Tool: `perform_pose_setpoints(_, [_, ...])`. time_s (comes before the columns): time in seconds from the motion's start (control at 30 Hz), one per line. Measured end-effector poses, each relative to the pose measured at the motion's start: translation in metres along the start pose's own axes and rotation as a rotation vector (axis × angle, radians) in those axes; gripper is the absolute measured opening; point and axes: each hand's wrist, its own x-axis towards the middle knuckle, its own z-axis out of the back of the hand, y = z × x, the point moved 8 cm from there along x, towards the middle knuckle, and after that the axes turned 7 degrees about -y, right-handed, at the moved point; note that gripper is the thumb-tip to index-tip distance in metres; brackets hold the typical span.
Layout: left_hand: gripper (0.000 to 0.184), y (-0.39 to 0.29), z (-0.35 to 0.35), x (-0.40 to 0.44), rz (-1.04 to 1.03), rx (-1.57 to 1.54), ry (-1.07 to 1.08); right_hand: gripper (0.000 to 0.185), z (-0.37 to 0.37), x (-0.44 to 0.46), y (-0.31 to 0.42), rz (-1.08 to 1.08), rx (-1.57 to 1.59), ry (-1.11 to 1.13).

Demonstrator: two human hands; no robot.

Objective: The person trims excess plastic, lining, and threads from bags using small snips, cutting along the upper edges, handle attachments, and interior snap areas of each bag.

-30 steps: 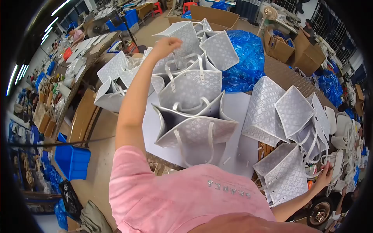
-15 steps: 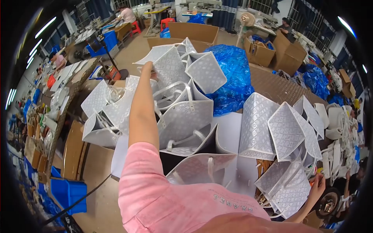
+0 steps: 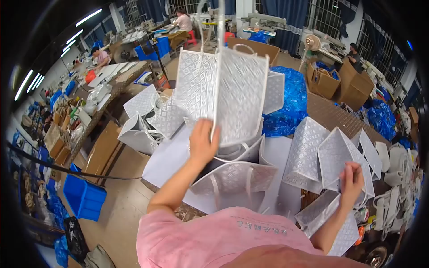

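A silver-white patterned tote bag [image 3: 241, 96] is lifted in front of me, its long handles standing up toward the top of the view. My left hand [image 3: 204, 142] is closed on the bag's lower edge, with some fingers hidden behind it. Below, another tote bag [image 3: 234, 178] of the same pattern stands with its handles hanging over the near side. On the right, my right hand [image 3: 352, 181] is raised beside a group of similar bags [image 3: 337, 156]. Its fingers are loosely bent and apart, and I see nothing in them.
More tote bags [image 3: 140, 129] lie at the left of the worktable. Blue plastic sheeting [image 3: 288, 100] sits behind the lifted bag. A blue bin [image 3: 85, 196] stands on the floor at left, cardboard boxes [image 3: 324, 80] at the back right. Other people work farther off.
My left hand has drawn back from the far pile, bringing a tote bag up and nearer. My right hand has risen from the lower right bags. The view has turned left.
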Motion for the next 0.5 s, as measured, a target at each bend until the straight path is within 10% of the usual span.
perform_pose_setpoints(0.5, [0.027,-0.117,-0.045,-0.197,-0.061,-0.29,0.291,0.094,-0.087,-0.089,0.069,0.419,0.542,0.321])
